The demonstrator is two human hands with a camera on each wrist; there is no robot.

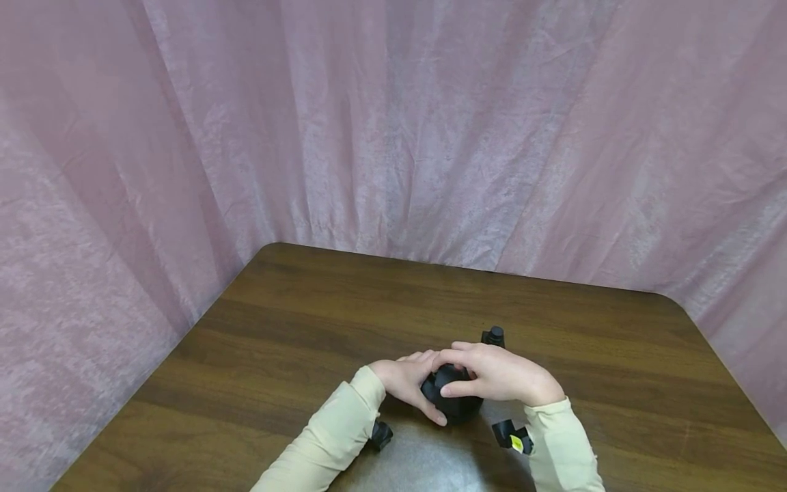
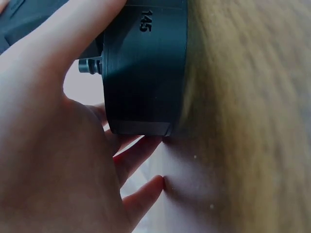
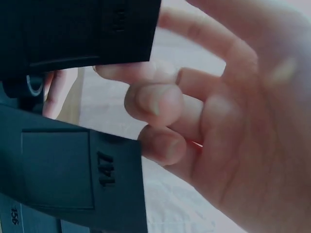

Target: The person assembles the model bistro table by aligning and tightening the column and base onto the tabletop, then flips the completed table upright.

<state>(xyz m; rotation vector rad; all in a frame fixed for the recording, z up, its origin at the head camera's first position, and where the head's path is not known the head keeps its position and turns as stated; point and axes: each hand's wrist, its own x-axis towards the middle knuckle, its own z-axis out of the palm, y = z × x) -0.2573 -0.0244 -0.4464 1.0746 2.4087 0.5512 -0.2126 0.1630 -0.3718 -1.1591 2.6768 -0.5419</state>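
Note:
A black rounded plastic part [image 1: 461,410] rests on the wooden table, its side embossed with 145 in the left wrist view. My left hand [image 1: 406,383] grips it from the left, thumb on the near side and fingers round the far side. Above it is a second black part [image 3: 87,36], held between the thumb and fingers of my right hand [image 1: 501,374]. In the right wrist view a gap with a round peg [image 3: 35,86] shows between this upper part and the lower part [image 3: 58,165], here marked 147. My right hand's other fingers curl beside them.
A black piece with a round knob [image 1: 495,335] shows just beyond my right hand. Black wrist cameras [image 1: 381,435] sit by both sleeves, the right one with a yellow label [image 1: 517,444]. Pink curtains [image 1: 393,137] hang behind the wooden table [image 1: 295,314].

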